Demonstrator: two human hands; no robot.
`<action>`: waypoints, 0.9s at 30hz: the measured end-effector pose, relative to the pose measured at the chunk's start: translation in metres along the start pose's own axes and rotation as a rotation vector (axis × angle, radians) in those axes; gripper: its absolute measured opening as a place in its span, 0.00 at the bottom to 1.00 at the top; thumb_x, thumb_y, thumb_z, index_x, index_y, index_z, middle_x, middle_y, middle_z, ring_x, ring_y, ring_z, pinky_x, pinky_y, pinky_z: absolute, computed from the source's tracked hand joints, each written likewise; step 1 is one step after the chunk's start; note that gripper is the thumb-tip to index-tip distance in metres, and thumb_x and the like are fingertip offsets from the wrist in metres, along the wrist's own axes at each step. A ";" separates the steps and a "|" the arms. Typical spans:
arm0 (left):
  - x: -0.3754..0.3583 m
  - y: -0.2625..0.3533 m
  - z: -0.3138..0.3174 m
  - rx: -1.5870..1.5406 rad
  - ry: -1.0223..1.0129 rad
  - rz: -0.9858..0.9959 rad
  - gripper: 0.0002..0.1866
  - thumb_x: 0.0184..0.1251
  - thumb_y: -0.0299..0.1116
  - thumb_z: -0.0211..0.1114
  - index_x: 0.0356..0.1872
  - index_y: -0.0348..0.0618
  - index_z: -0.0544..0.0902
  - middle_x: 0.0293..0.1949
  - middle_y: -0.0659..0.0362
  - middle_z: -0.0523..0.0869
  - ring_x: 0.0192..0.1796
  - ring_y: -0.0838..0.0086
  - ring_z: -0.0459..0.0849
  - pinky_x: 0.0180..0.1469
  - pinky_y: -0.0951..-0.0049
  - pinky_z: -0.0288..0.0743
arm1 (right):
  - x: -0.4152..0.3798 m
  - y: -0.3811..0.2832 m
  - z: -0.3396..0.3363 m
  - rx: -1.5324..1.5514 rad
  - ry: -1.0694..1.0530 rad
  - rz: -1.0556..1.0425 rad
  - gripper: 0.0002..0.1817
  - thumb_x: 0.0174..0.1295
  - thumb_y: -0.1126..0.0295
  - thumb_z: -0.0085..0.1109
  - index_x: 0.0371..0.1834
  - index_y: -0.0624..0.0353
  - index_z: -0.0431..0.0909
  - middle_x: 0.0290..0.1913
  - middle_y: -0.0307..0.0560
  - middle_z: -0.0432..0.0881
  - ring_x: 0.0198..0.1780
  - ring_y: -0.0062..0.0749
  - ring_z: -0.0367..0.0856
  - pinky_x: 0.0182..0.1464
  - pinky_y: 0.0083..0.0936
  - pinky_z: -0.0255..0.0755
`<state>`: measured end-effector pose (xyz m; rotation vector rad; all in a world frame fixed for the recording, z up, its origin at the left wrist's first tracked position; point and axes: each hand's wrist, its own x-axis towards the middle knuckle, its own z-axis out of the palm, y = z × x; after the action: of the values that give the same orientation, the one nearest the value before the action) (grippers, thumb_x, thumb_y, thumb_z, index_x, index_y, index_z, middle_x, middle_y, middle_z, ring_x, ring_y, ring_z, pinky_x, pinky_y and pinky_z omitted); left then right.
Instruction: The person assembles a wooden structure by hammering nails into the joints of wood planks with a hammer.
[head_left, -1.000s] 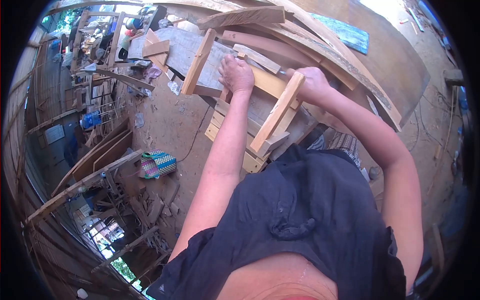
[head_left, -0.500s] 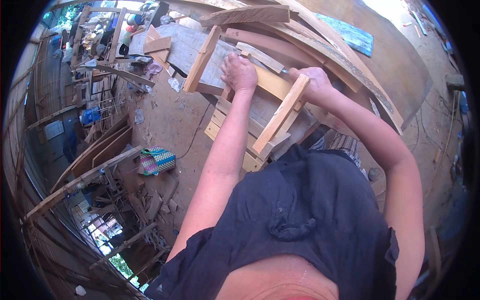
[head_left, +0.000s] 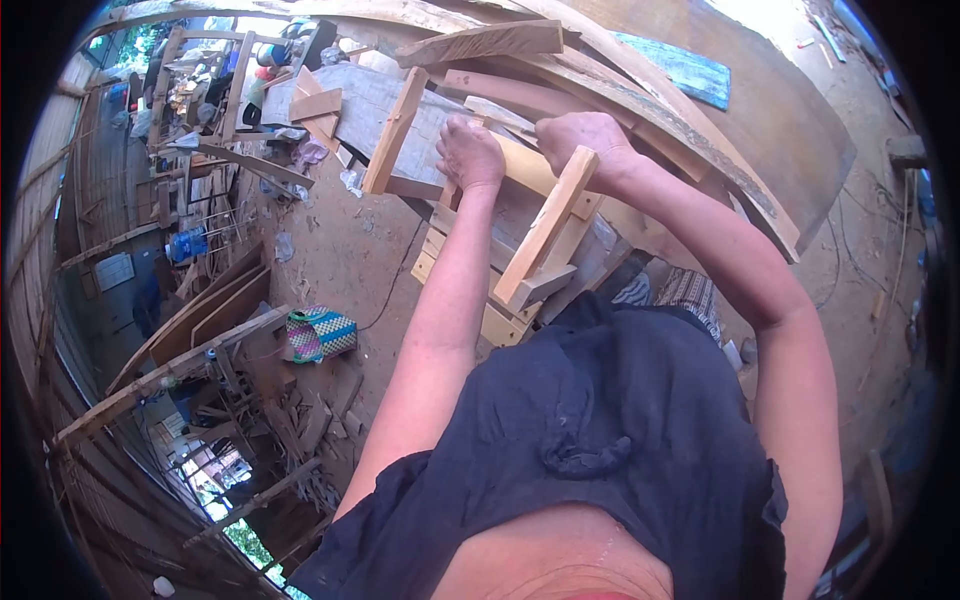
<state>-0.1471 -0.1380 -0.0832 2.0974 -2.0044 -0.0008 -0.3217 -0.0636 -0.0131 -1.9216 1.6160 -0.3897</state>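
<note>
A small wooden frame of pale bars rests on a grey plank workbench [head_left: 345,100]. One upright bar [head_left: 396,130] of it stands on the left and another bar [head_left: 548,228] nearer my body on the right. My left hand [head_left: 470,155] is closed over a wooden piece between these bars. Just right of it, my right hand [head_left: 585,148] is a fist above the yellowish board [head_left: 527,165], beside the top of the near bar. Whatever the right fist holds is hidden by the fingers and wrist.
Long rough boards [head_left: 660,120] lie behind the bench, with a blue-painted board [head_left: 680,72] among them. A woven basket [head_left: 320,335] sits on the dirt floor to the left, near scrap wood [head_left: 320,415]. A cord runs across the floor.
My right hand has moved left, closer to my left hand, and a thin shiny bit seen by its fingers is now hidden. My left hand keeps its hold. The view has shifted slightly.
</note>
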 end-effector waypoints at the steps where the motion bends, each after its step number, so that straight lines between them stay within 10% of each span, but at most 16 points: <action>1: -0.001 0.001 0.000 0.022 -0.002 -0.003 0.12 0.60 0.35 0.50 0.43 0.43 0.71 0.46 0.51 0.75 0.54 0.56 0.71 0.52 0.48 0.63 | -0.003 0.001 -0.004 -0.011 0.018 0.012 0.11 0.49 0.65 0.53 0.29 0.60 0.81 0.32 0.55 0.82 0.38 0.46 0.82 0.40 0.36 0.75; 27: -0.007 -0.016 0.000 -0.248 0.117 0.084 0.10 0.58 0.36 0.54 0.40 0.49 0.73 0.42 0.57 0.75 0.49 0.60 0.73 0.49 0.55 0.63 | -0.066 0.036 0.024 0.321 0.239 0.117 0.15 0.62 0.59 0.48 0.27 0.60 0.68 0.23 0.59 0.75 0.31 0.57 0.75 0.32 0.48 0.65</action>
<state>-0.1317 -0.1303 -0.0871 1.8183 -1.9133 -0.1035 -0.3511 0.0028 -0.0438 -1.5792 1.6857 -0.8036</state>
